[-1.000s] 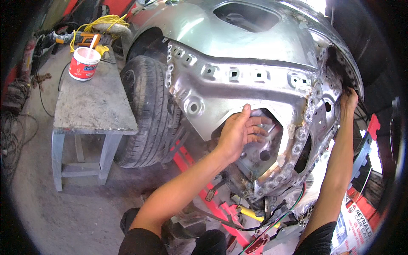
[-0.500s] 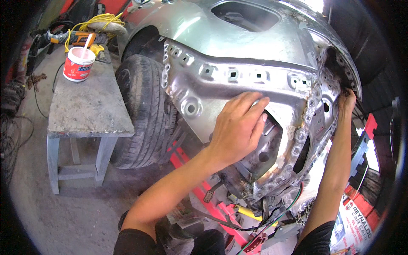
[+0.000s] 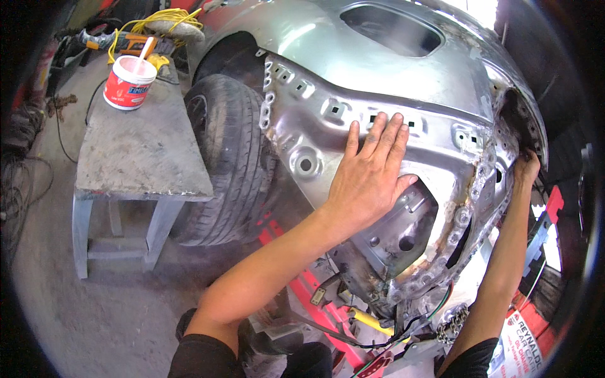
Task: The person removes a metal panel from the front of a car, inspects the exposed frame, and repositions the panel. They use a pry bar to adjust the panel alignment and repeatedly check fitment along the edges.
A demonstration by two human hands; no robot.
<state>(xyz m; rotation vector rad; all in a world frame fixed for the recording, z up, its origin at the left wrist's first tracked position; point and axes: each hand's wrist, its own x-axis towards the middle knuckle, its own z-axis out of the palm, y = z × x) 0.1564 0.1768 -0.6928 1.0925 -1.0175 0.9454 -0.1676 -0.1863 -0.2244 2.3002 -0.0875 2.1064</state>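
Bare silver sheet-metal car body panel [image 3: 378, 69], stripped of its bumper and lamp, fills the upper middle of the head view, and both hands are on it. The left hand [image 3: 368, 176] lies flat on the panel's pressed rib with its fingers spread and pointing up, the palm just above the edge of the dark lamp opening [image 3: 403, 233]; it seems laid there to steady or feel the metal rather than to grasp it, since nothing is pinched. The right hand [image 3: 524, 171] reaches round the far right edge of the same panel and its fingers curl behind the rim, so I cannot tell whether they hold anything there. That edge is ragged and rust-stained, with punched holes along it.

Left of the panel the black rubber tyre [image 3: 230, 157] sits in its arch, close to the grey worn wooden workbench [image 3: 142, 157]. On the bench's far end stands a red and white plastic tub with a stick in it [image 3: 129, 82]; behind it lies a coil of yellow cable [image 3: 157, 22]. Below the panel hang loose wires and a red metal frame [image 3: 315, 302], which crowd the space near the knees. Open concrete floor [image 3: 94, 315] lies to the lower left.
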